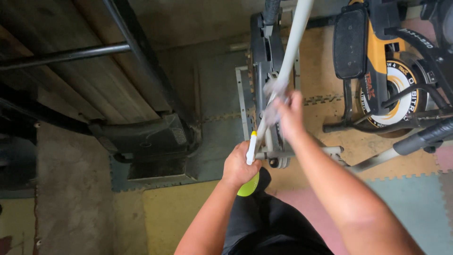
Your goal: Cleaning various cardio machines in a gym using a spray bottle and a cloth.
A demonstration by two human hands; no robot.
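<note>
Closest to you, your left hand [239, 165] is wrapped tight around a lime green spray bottle [248, 185], round-bellied, with a white and yellow nozzle [251, 147] poking up toward 12 o'clock. It sits just below the centre of your view, over your dark trousers [264, 222].

A bit further out, at about 1 o'clock from that, your right hand [289, 115] is closed on a pale crumpled cloth [272, 101], pressed against the white handlebar pole [290, 52] of the grey exercise machine [264, 61]. The cloth's blurry, so no finer detail there.

Past that, at 2 o'clock, there's an orange and black exercise bike [387, 71] on the coloured foam floor mats [415, 203]. Over at 10 o'clock, a dark treadmill [141, 137].
</note>
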